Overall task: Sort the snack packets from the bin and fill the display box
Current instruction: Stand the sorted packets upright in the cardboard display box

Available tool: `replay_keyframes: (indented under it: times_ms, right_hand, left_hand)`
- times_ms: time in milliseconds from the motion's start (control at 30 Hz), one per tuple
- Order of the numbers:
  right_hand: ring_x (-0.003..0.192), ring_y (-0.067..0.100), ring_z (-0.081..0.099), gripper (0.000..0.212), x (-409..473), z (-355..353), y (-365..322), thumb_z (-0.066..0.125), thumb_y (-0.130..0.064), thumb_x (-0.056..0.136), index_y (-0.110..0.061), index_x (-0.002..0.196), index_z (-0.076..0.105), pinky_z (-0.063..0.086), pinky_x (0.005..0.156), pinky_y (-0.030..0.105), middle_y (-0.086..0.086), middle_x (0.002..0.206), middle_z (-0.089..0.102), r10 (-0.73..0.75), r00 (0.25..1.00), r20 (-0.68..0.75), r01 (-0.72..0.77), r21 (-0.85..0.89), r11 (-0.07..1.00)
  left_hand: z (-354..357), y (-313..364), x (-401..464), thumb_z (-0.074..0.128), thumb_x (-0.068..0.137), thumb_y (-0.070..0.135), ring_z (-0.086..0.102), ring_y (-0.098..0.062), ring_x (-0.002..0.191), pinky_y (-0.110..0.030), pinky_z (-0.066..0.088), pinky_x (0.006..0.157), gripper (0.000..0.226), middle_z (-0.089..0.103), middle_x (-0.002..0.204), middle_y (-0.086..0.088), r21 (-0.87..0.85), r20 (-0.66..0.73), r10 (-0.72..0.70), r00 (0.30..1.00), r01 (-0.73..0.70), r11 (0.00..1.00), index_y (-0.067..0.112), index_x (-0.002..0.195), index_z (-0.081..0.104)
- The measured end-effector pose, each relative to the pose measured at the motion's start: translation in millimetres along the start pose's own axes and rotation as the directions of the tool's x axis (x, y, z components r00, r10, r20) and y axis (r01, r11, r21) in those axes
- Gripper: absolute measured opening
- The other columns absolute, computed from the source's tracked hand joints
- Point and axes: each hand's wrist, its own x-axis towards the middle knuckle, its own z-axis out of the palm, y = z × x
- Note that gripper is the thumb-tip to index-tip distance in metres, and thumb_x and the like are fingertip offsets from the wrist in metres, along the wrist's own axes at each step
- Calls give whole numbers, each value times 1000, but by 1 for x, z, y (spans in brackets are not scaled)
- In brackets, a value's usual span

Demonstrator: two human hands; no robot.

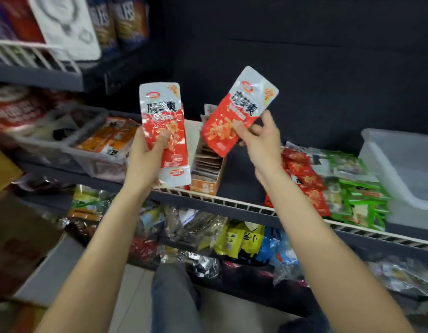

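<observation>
My left hand (145, 155) grips a red and silver snack packet (163, 111) upright, thumb across its front. A second packet of the same kind (241, 102), tilted to the right, is pinched at its lower edge by my right hand (261, 138). Both are raised above the middle shelf. Behind and between them stands an open cardboard display box (205, 169) with several packets lined up inside. To the right on the shelf lies a heap of red packets (304, 176) and green packets (359, 195).
A clear plastic bin (400, 174) sits at the far right of the shelf. Another clear bin (88, 150) with orange packets is on the left. The white wire shelf edge (232, 203) runs in front. Mixed snack bags (232, 239) fill the lower shelf. A cardboard carton (16, 236) stands at left.
</observation>
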Motion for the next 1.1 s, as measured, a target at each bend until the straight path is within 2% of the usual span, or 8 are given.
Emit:
replay_keyframes:
  times_ms: [167,300,367,500,700,800,933,1100]
  right_hand:
    - [95,13,67,30,11,73,34,69,-23,85,-17,111,56,56,84,41,2,111,68,-43,996,84,71,-358,931]
    - [91,18,68,42,12,95,49,64,-22,88,-11,127,52,57,78,39,5,109,69,-157,953,259,291,-646,705]
    - [88,22,68,43,11,101,49,64,-25,88,-13,127,52,57,73,42,7,105,70,-106,923,370,362,-742,564]
    - [90,22,66,40,14,105,42,65,-24,87,-12,124,55,55,72,37,8,108,68,75,881,468,368,-775,514]
    - [90,18,65,17,11,103,31,66,-20,86,-23,103,70,54,70,34,0,106,70,6,890,456,401,-788,467]
    - [93,12,64,23,6,95,25,71,-27,83,-20,106,70,52,82,32,-2,103,71,161,839,520,346,-738,579]
    - [99,0,60,28,-5,82,10,64,-30,88,-23,116,63,45,87,21,-9,108,68,182,866,466,18,-393,919]
    - [89,11,70,47,4,79,-7,74,-14,80,-21,121,50,56,69,28,0,105,69,205,937,282,-200,-44,979]
  left_hand:
    - [-35,-10,11,49,98,26,68,-5,79,-20,55,63,18,67,102,3,-135,-75,-147,986,136,982,20,114,48]
    - [-47,-24,15,54,95,27,67,-15,94,-31,55,79,28,66,113,-3,-89,-60,-169,984,163,983,17,121,47]
    - [-50,-29,15,56,93,27,67,-16,96,-34,55,83,28,65,113,-1,-56,-45,-160,986,157,986,20,119,48]
    - [-56,-33,15,58,93,26,65,-12,98,-30,55,82,24,65,109,5,13,-33,-92,995,93,996,27,114,48]
    - [-63,-29,11,67,87,19,62,-6,101,-23,52,83,37,62,108,10,102,-32,18,999,-15,995,25,115,45]
    - [-62,-24,8,69,85,15,62,2,97,-14,51,75,40,62,110,8,87,-16,64,998,-62,994,22,116,45]
    - [-56,-15,8,73,81,18,64,-6,99,-22,53,80,44,63,112,4,69,30,77,997,-79,994,26,114,45]
    - [-42,3,8,71,82,21,64,1,95,-17,54,75,45,63,109,10,141,242,57,969,-93,986,26,118,45]
